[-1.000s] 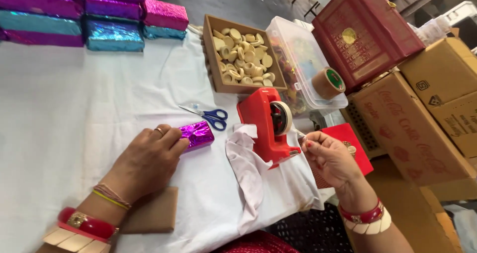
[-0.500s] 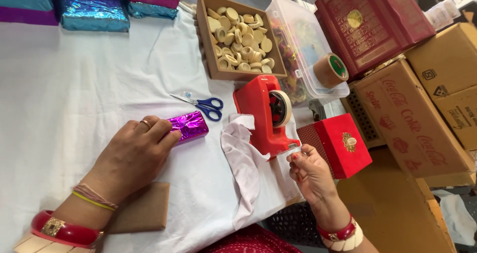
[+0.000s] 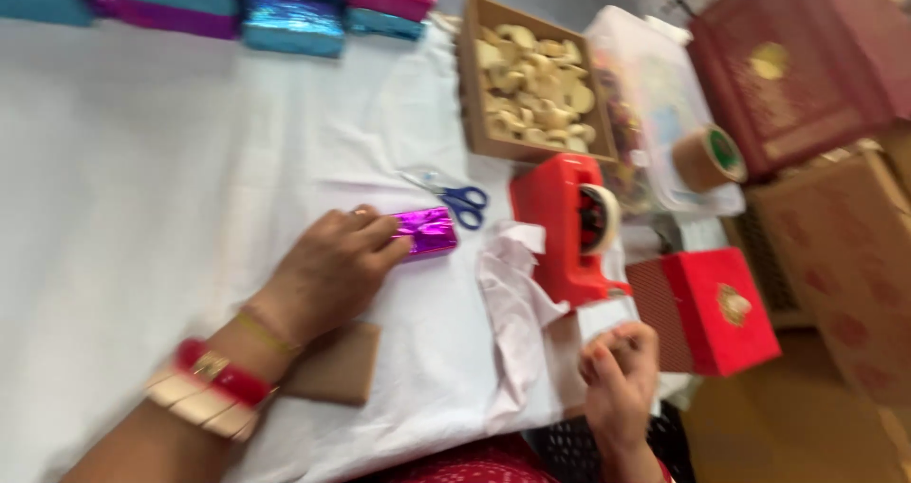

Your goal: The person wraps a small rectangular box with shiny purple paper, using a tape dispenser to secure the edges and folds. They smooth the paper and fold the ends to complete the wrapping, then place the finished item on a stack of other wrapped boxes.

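Observation:
My left hand [image 3: 327, 274] presses down on a small box wrapped in shiny purple foil [image 3: 427, 232] on the white tablecloth [image 3: 142, 179]. My right hand [image 3: 622, 369] is at the table's near edge, below a red tape dispenser [image 3: 565, 227]. Its fingers are pinched together on what looks like a pale strip of tape [image 3: 593, 322] running from the dispenser; blur hides the detail. Blue-handled scissors [image 3: 460, 198] lie just beyond the purple box. Crumpled white paper [image 3: 512, 298] lies between my two hands.
A brown card piece [image 3: 334, 364] lies under my left wrist. Behind stand a wooden tray of pale pieces [image 3: 527, 80], a clear tub [image 3: 660, 113], a brown tape roll [image 3: 707, 157] and several foil-wrapped boxes [image 3: 289, 18]. A small red box [image 3: 716, 307], a maroon box [image 3: 797, 65] and cartons [image 3: 845, 255] are at the right.
My right hand has drawn back from the dispenser's cutter toward me, fingers still pinched. My left hand has stayed on the purple box. The camera has moved, so the view is blurred.

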